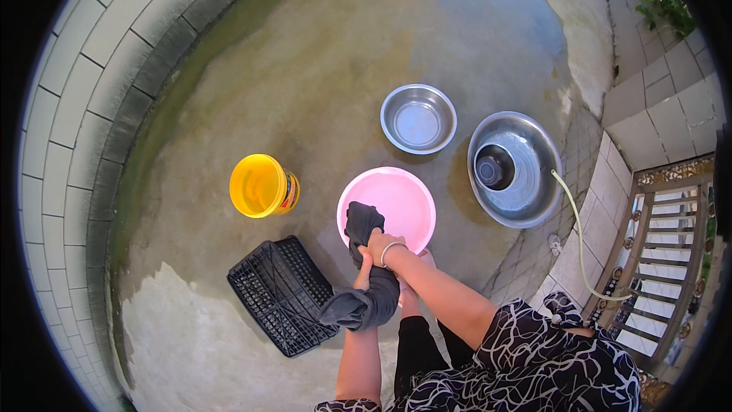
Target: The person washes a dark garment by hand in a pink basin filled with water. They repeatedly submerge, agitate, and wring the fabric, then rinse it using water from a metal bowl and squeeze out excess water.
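Observation:
A dark grey wet-looking cloth (pixel 384 292), bunched and twisted, is held in both hands. My right hand (pixel 384 245), with a bangle at its wrist, is closed around the cloth near its upper end. Just below and left of it, my left hand (pixel 364 263) grips the same cloth, its fingers partly hidden. The upper end of the cloth hangs over the near left part of a pink basin (pixel 414 206) on the ground. The lower end lies folded across my left forearm.
A yellow bucket (pixel 257 186) and black plastic crate (pixel 280 297) stand left. Beyond the pink basin is a metal basin (pixel 419 119). Right, a larger metal basin (pixel 532 183) holds a metal pot (pixel 493 167); a pale hose (pixel 579 223) reaches its rim. The concrete ground is wet.

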A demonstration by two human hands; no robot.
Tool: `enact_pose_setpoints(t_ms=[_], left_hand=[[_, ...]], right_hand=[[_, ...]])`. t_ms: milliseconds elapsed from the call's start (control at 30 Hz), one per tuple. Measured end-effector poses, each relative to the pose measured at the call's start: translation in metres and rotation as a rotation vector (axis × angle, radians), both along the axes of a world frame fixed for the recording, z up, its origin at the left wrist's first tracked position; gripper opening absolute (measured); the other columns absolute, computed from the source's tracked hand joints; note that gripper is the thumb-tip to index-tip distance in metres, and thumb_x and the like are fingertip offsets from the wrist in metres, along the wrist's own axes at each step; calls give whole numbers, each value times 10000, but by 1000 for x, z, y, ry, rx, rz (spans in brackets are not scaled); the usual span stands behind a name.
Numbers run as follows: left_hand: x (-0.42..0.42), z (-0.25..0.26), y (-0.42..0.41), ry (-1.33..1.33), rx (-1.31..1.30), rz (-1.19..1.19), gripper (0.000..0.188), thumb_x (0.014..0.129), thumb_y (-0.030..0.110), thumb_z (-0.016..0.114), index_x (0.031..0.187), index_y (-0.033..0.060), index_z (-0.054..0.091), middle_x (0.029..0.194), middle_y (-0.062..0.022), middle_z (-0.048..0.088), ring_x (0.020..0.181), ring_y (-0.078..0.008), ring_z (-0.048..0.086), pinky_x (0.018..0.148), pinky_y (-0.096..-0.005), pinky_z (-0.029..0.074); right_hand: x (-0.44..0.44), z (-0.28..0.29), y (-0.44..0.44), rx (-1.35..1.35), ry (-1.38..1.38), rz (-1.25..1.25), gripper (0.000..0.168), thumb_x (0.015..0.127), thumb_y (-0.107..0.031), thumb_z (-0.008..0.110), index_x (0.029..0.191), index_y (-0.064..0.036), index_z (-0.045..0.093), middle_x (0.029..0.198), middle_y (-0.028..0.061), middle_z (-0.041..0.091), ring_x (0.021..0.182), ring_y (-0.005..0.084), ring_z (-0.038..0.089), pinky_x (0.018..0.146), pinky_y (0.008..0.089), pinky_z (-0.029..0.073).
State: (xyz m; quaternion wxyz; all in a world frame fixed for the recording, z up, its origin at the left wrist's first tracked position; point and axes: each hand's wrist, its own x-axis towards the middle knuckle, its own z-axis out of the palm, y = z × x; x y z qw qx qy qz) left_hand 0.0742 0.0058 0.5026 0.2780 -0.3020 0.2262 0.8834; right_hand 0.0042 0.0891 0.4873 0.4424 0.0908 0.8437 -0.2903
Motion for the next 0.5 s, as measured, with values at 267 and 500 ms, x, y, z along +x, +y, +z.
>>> enact_pose_setpoints(t_ms=[267, 500], left_hand=[[-6, 12, -11, -136, 749, 355, 513, 753, 333, 556, 1004, -76, 375, 786, -61, 433, 627, -143, 413, 539, -238, 381], [31, 44, 11, -210, 1154, 614, 559, 732, 295, 574, 1059, -88, 330, 793, -56, 407, 628, -133, 407, 529, -234, 381]], right_hand=[[80, -23, 0, -1347, -456, -1245, 647, 725, -623, 447, 931, -11, 483, 764, 81, 538, 692, 174, 537, 628, 263, 448], [117, 14, -13, -1715, -679, -1307, 497, 742, -507, 465, 847, -21, 475, 702, 56, 478, 623, 158, 478, 592, 257, 426]])
